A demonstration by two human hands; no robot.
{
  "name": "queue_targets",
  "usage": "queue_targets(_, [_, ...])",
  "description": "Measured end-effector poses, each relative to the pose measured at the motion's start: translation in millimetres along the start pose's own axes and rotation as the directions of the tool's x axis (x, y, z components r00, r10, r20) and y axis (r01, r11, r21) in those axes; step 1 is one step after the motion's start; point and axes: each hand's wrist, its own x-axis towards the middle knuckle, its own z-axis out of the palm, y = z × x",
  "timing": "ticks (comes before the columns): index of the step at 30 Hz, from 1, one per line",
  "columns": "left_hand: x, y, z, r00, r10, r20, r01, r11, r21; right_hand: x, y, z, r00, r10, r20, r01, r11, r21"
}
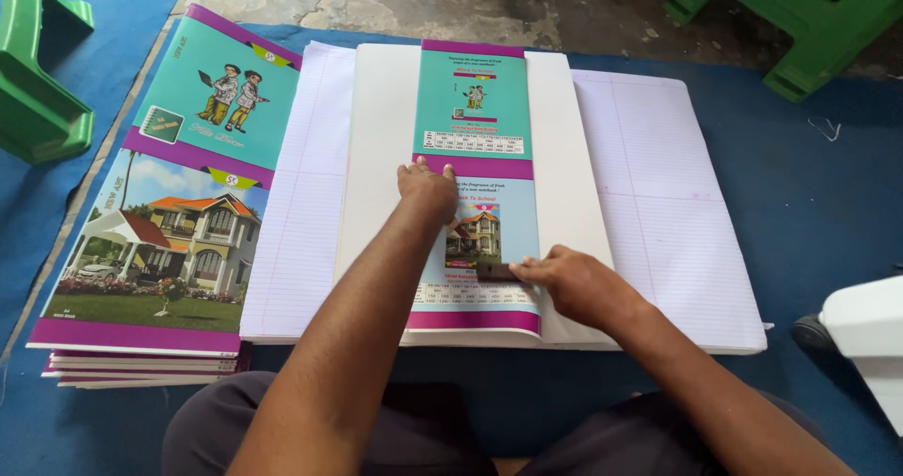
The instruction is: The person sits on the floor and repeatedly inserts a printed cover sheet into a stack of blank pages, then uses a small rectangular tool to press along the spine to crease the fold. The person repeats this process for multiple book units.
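A tall printed cover sheet (473,100), teal with purple bands and a house picture, lies folded over a white board (381,147) on a wide stack of ruled paper (658,194). My left hand (428,189) presses flat on the cover's left edge near its middle purple band. My right hand (564,283) rests on the cover's lower right, fingers closed on a small dark flat tool (497,272) laid against the sheet.
A pile of printed covers (179,203) lies at the left on the blue mat (818,203). Green plastic stools stand at the far left (38,71) and the top right (800,15). A white object (870,335) sits at the right edge.
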Motion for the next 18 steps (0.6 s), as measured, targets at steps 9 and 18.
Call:
queue_targets(9, [2.3,-10.0,18.0,0.990,0.005,-0.138,-0.025,0.989,-0.143,-29.8,-11.4,10.0,0.975,-0.193,0.107,0.203,0.975,-0.092])
queue_targets(18, [-10.5,-3.7,29.9,0.952,-0.025,-0.306,-0.058,0.964,-0.260,-42.6,-15.3,7.3,0.968,-0.225,0.115,0.227,0.974,-0.002])
